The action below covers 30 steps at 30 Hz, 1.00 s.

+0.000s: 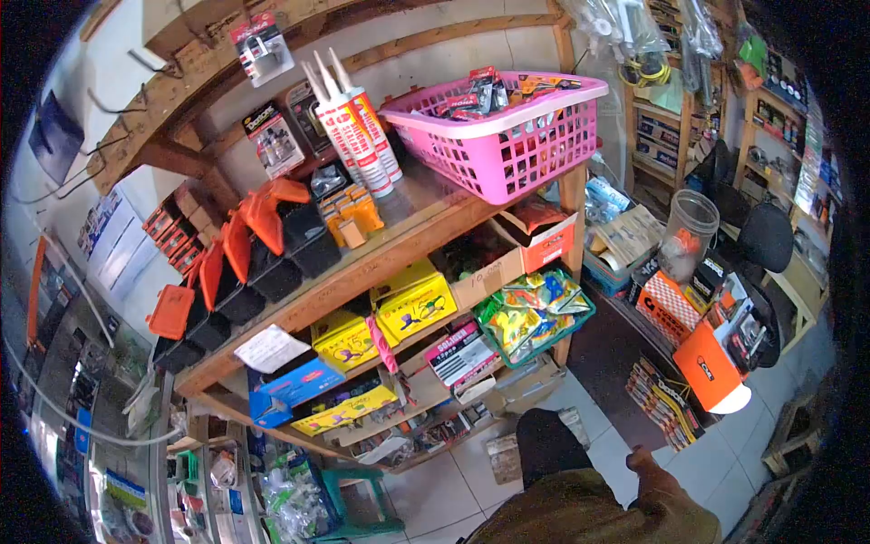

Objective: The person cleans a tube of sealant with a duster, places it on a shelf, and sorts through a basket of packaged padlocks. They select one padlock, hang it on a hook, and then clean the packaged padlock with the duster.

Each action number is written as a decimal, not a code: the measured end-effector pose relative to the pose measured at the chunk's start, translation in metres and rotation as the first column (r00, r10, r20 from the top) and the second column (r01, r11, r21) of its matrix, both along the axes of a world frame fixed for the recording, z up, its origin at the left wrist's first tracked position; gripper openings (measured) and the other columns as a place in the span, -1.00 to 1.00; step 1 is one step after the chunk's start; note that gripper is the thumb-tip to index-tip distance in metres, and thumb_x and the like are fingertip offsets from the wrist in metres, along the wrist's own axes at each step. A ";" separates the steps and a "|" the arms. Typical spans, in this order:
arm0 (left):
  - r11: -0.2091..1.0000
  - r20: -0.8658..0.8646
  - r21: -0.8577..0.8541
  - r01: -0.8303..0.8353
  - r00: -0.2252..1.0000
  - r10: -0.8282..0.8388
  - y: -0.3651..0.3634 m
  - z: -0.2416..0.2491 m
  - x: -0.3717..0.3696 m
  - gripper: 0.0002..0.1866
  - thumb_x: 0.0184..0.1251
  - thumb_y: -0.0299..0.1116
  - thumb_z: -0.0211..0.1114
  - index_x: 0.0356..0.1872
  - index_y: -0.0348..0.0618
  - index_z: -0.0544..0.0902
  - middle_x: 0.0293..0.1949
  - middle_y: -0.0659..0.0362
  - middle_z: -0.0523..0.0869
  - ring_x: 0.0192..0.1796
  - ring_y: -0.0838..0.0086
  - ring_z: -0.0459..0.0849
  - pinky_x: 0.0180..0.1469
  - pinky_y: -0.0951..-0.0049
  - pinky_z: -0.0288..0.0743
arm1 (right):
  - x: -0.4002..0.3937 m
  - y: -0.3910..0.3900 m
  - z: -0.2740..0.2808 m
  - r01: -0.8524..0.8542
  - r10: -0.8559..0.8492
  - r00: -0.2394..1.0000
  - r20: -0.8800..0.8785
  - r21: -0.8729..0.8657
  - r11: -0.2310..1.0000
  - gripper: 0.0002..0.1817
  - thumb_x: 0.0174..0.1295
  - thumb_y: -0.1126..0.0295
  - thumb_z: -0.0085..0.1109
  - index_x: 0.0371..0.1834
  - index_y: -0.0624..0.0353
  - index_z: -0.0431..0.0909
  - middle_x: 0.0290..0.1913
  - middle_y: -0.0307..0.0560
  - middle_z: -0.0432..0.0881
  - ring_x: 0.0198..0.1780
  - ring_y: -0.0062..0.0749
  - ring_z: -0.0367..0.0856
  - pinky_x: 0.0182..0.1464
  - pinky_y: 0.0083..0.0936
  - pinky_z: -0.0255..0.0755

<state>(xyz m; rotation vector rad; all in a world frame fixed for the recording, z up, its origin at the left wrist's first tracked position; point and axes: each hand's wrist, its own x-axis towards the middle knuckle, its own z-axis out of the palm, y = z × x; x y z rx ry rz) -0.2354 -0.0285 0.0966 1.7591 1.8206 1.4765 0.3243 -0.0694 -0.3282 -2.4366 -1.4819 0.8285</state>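
Note:
My right hand (640, 458) shows small at the bottom, at the end of a brown sleeve (672, 504). Its fingers are too small and turned away to make out. It hangs over the tiled floor, nearest to a row of boxed packets (669, 403) on a dark mat, apart from them. Beside the sleeve, a dark rounded shape, probably my trouser leg (549, 444), juts forward. No left hand appears. Ahead is a wooden shelf (362, 272) bearing a pink basket (507, 150) of packaged goods, silicone sealant tubes (360, 136) and black bins with orange lids (263, 222).
Below the shelf top are yellow boxes (414, 302) and a green tray (548, 340) of colourful packets. An orange box (710, 374) and a clear jar (689, 231) stand right. A green stool (362, 499) is at lower left, beside a glass case (136, 471).

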 end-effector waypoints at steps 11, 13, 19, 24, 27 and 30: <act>0.966 -0.040 0.260 0.014 0.999 -0.004 0.156 0.112 0.089 -0.09 -0.08 -0.37 0.24 0.32 -0.05 -0.10 0.28 -0.01 0.19 0.29 0.17 0.19 0.23 0.26 0.23 | 0.015 0.147 -0.008 -0.034 0.020 0.996 0.091 0.161 0.986 -0.72 0.04 0.21 -0.06 -0.33 0.18 0.48 -0.52 -0.04 0.46 -0.47 -0.14 0.42 -0.37 -0.34 0.38; 0.951 -0.040 0.310 0.005 0.999 0.007 0.184 0.151 0.107 -0.07 -0.09 -0.39 0.25 0.33 -0.05 -0.11 0.28 0.00 0.18 0.30 0.18 0.19 0.23 0.27 0.23 | 0.046 0.174 -0.034 -0.105 0.085 0.989 0.119 0.172 0.980 -0.72 -0.01 0.19 0.01 -0.35 0.17 0.48 -0.54 -0.04 0.47 -0.49 -0.14 0.45 -0.41 -0.31 0.39; 0.912 -0.058 0.409 0.021 0.998 0.002 0.239 0.244 0.148 -0.01 -0.13 -0.44 0.29 0.34 -0.04 -0.15 0.29 0.02 0.17 0.30 0.21 0.18 0.24 0.28 0.24 | 0.160 0.227 -0.026 -0.249 0.225 0.961 0.163 0.151 0.957 -0.69 -0.15 0.16 0.18 -0.41 0.14 0.49 -0.60 -0.04 0.49 -0.52 -0.12 0.51 -0.50 -0.24 0.39; 0.874 -0.076 0.483 0.052 0.997 -0.017 0.258 0.285 0.175 0.04 -0.17 -0.49 0.32 0.34 -0.03 -0.19 0.30 0.03 0.15 0.31 0.23 0.17 0.24 0.30 0.24 | 0.098 0.315 0.018 0.375 -0.065 0.797 0.600 -0.407 0.833 -0.52 -0.16 0.40 0.14 -0.07 0.33 0.44 -0.33 0.23 0.58 -0.20 0.00 0.57 -0.15 -0.18 0.45; 0.842 -0.084 0.533 0.081 0.996 -0.043 0.264 0.294 0.194 0.07 -0.19 -0.52 0.34 0.35 -0.03 -0.21 0.30 0.04 0.14 0.31 0.24 0.17 0.24 0.31 0.25 | 0.098 0.260 0.151 0.095 -0.106 0.983 -0.150 -0.074 0.993 -0.52 -0.10 0.40 0.08 -0.02 0.31 0.40 -0.19 0.29 0.54 -0.06 0.02 0.51 -0.02 -0.21 0.40; 0.799 -0.094 0.593 0.106 0.994 -0.062 0.269 0.303 0.208 0.11 -0.21 -0.54 0.36 0.35 -0.02 -0.23 0.31 0.05 0.14 0.31 0.26 0.16 0.24 0.32 0.25 | 0.062 0.253 0.201 0.184 -0.184 0.983 -0.018 0.120 0.975 -0.51 -0.07 0.43 0.01 0.02 0.33 0.36 -0.06 0.32 0.47 0.03 0.05 0.45 0.04 -0.24 0.36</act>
